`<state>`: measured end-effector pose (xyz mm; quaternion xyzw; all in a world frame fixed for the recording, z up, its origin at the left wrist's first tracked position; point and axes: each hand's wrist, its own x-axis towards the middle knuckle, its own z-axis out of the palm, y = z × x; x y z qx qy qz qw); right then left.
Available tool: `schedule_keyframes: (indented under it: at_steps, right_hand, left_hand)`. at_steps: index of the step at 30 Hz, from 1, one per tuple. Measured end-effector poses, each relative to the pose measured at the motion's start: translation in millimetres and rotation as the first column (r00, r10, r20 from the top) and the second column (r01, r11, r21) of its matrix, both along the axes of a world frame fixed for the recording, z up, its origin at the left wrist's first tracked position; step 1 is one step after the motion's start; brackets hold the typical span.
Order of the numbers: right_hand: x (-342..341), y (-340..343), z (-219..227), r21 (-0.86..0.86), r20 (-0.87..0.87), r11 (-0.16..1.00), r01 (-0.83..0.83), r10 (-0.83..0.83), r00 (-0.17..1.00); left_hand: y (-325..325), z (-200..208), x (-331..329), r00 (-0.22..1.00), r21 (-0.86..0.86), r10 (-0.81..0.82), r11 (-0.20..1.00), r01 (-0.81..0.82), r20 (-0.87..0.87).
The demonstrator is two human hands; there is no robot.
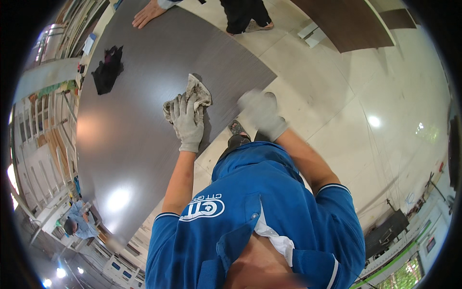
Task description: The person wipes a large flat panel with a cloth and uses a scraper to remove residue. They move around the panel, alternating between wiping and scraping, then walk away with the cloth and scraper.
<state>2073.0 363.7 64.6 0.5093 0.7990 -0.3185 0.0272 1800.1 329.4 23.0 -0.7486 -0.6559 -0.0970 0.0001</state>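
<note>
Blue shirt (pixel 293 197) nearest; beyond, the left hand (pixel 186 120) lies unclenched over a stained cloth (pixel 198 90), likely pressing it evenly against the grey surface (pixel 144 154); the right hand (pixel 262 113) blurs, its grip unclear.

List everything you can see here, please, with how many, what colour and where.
Large panel: one, dark grey, left and centre
Black cloth: one, black, on the panel's left part
Rag: one, stained whitish, on the panel under the left hand
Boards: two, dark brown, upper right
Floor: one, pale, right side
Racked strips: many, mixed colours, left edge, too cluttered to count
Co-worker's hand: one, bare, on the panel's far end
Distant person: one, light blue top, lower left
Shirt: one, blue, worn by the wearer
Hands: two, grey-gloved; left hand on the rag, right hand blurred, right of the panel
</note>
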Motion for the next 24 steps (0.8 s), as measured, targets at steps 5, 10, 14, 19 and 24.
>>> schedule_keyframes:
  at_steps: [5, 10, 14, 19, 24]
  right_hand:
    - [133.3, 38.7, -25.8, 0.331, -0.338, 0.609, 0.721, -0.637, 0.693]
    - [28.5, -41.5, -79.0, 0.402, -0.429, 0.851, 0.339, -0.152, 0.890]
    - [-96.0, -100.2, -74.8, 0.203, -0.234, 0.960, -0.192, 0.238, 0.943]
    - [-31.7, -67.5, -71.2, 0.466, -0.292, 0.885, 0.001, 0.153, 0.944]
    - [-27.0, -73.2, -68.2, 0.442, -0.463, 0.659, 0.608, -0.413, 0.784]
  left_hand:
    - [-28.7, -8.5, -50.2, 0.989, 0.111, 0.148, 0.983, -0.147, -0.006]
    - [-54.9, -16.0, -106.9, 0.940, 0.110, 0.340, 0.935, -0.336, -0.013]
    - [-70.2, -19.1, -125.1, 0.913, 0.069, 0.403, 0.914, -0.400, -0.056]
    - [-103.7, -15.7, -146.8, 0.890, 0.068, 0.452, 0.891, -0.448, -0.065]
    - [-120.8, -16.3, -162.2, 0.879, 0.093, 0.473, 0.880, -0.467, -0.057]
